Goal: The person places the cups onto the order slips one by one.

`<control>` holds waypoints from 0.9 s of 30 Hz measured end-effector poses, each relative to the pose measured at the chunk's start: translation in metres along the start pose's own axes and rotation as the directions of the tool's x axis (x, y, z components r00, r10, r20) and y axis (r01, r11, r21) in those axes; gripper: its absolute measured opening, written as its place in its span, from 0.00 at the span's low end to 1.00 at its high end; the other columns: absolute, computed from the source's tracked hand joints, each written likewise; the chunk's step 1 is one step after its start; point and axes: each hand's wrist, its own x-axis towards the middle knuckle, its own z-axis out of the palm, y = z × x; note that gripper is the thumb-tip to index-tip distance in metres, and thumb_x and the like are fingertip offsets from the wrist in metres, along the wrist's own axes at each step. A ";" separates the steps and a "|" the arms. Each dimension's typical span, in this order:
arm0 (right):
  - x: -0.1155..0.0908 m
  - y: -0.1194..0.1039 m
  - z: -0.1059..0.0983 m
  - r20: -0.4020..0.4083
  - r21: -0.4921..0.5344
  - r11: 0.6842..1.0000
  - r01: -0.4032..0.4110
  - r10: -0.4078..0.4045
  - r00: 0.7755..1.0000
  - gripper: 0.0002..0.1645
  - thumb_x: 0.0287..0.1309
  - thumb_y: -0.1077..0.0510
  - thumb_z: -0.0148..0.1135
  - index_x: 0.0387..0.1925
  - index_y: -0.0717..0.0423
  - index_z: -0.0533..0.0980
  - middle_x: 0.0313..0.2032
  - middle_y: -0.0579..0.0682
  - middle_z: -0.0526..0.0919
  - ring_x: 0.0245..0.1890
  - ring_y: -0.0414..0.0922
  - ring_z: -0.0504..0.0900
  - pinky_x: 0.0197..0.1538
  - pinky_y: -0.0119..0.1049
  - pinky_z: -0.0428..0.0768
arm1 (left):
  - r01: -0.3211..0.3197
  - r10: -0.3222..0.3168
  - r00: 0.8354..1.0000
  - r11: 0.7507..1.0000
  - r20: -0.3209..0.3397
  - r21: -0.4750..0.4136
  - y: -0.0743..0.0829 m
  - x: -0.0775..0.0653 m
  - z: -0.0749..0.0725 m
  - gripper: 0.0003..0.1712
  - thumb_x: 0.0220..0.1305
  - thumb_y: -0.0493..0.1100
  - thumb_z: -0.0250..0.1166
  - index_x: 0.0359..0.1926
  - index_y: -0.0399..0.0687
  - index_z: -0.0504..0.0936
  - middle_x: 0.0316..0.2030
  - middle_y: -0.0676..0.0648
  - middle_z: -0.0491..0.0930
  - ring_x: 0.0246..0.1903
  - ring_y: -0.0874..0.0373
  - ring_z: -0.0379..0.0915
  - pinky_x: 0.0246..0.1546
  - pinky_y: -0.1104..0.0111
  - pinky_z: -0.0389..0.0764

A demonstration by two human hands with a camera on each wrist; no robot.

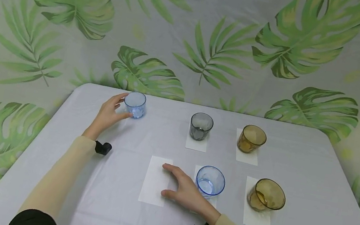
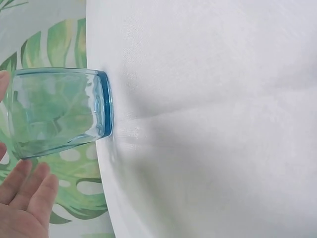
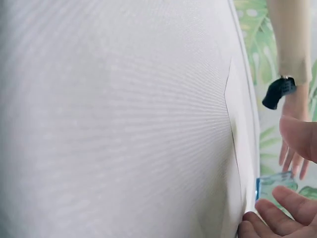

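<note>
My left hand is at the far left of the table, its thumb and fingers spread about a light blue glass. In the left wrist view the glass stands upright on the cloth, fingertips right at its side. My right hand reaches over a white paper card, thumb and fingers apart with nothing between them. Just beyond that hand stands a blue-rimmed glass on another card, partly hidden by the hand.
A grey glass and an amber glass stand on cards at the back. A second amber glass, slightly tilted in view, sits on a card at the right. White cloth covers the table; a leaf-patterned backdrop rises behind it.
</note>
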 end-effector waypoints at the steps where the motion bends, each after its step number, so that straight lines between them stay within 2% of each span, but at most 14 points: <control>1: 0.000 0.000 0.000 0.001 -0.007 1.000 -0.001 0.001 1.000 0.42 0.51 0.62 0.70 0.67 0.57 0.64 0.66 0.54 0.65 0.68 0.53 0.60 0.68 0.51 0.60 | 0.004 -0.004 1.000 1.000 -0.002 -0.004 0.000 0.002 0.001 0.45 0.55 0.40 0.72 0.70 0.39 0.60 0.67 0.36 0.59 0.65 0.41 0.58 0.66 0.56 0.62; 14: -0.001 0.003 0.001 0.033 -0.091 0.996 0.009 -0.007 0.999 0.43 0.51 0.60 0.70 0.68 0.58 0.62 0.67 0.55 0.63 0.68 0.54 0.60 0.67 0.53 0.61 | 0.048 -0.048 0.999 0.998 -0.006 -0.040 -0.007 0.017 0.011 0.46 0.58 0.41 0.71 0.72 0.39 0.56 0.69 0.38 0.57 0.66 0.42 0.56 0.65 0.57 0.63; 27: -0.001 0.004 0.002 0.047 -0.114 0.993 -0.006 0.012 0.999 0.44 0.50 0.61 0.70 0.68 0.56 0.62 0.67 0.54 0.63 0.67 0.52 0.60 0.66 0.52 0.62 | 0.056 -0.058 0.998 0.995 -0.030 -0.078 -0.006 0.020 0.017 0.44 0.57 0.40 0.71 0.71 0.39 0.58 0.67 0.36 0.60 0.65 0.40 0.58 0.64 0.56 0.65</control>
